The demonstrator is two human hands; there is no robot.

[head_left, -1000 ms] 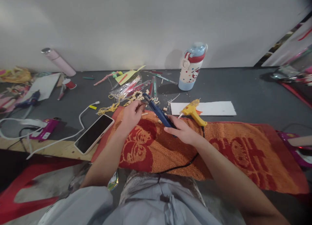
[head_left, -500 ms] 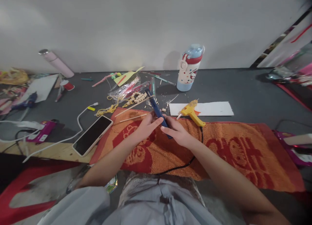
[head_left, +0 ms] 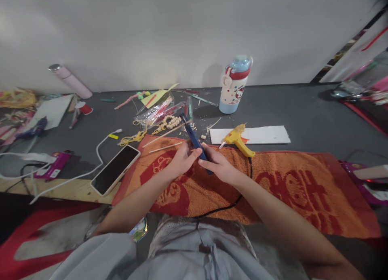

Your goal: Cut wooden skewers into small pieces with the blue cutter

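Both hands grip a long, narrow dark-blue object, which slants away from me above the towel. Its exact kind is unclear. My left hand is closed around its left side, thumb lying on it. On the other side my right hand holds its lower part, with the thumb against it. Under the hands lies an orange-and-red towel. Thin wooden sticks rest at the towel's upper left. To the right, a yellow glue gun lies partly over a white board strip.
A phone and white cable lie left. Behind are yellow cord, plastic packets, small wooden bits and an upright bottle. Purple power strips sit at both sides. A black cord crosses the towel.
Little differs. Both hands and the dark-blue object sit very slightly further left in view, and the grip looks the same.
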